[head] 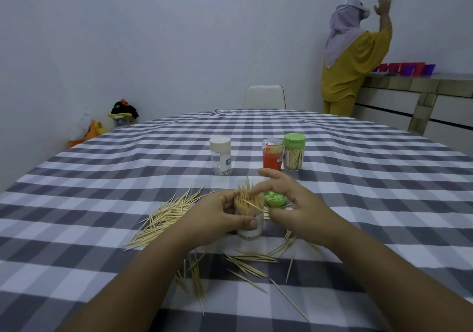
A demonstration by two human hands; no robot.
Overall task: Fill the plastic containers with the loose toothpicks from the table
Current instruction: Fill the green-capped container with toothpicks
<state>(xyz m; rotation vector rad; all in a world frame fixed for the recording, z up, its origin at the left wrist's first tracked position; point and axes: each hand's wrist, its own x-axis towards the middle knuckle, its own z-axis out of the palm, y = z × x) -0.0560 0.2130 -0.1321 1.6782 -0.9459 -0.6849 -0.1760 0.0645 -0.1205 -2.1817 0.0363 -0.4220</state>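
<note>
Head view shows us first the big table [358, 203], covered with a grey and white checked cloth, and on it the loose toothpicks [166, 216] spread in a wide heap to the left of our hands, with more of them scattered in front, nearer to us.

Behind the hands stand three closed containers: the white-lidded container [220, 155], which looks nearly empty, the orange container [272, 153] and the green-lidded container [294, 152], these two touching or almost touching, both with toothpicks inside.

Our left hand [217, 219] has its fingers and thumb curled around the open container [249, 219] and holds it upright just above the cloth. It is a small clear plastic cylinder with a white label, and it is packed with toothpicks so that some tips stand out above the rim. One toothpick lies across the top, slanted.

Our right hand [294, 203] is just beside the mouth of the container. Its fingers are spread apart and bent, the fingertips touching the bundle at the top; we cannot tell if it pinches anything.

To do this step well, we think we should press the standing tips down gently and turn the slanted toothpick upright, so the lid can close.

The green lid [275, 198] lies open side up behind the container, partly hidden by the fingers.
</note>
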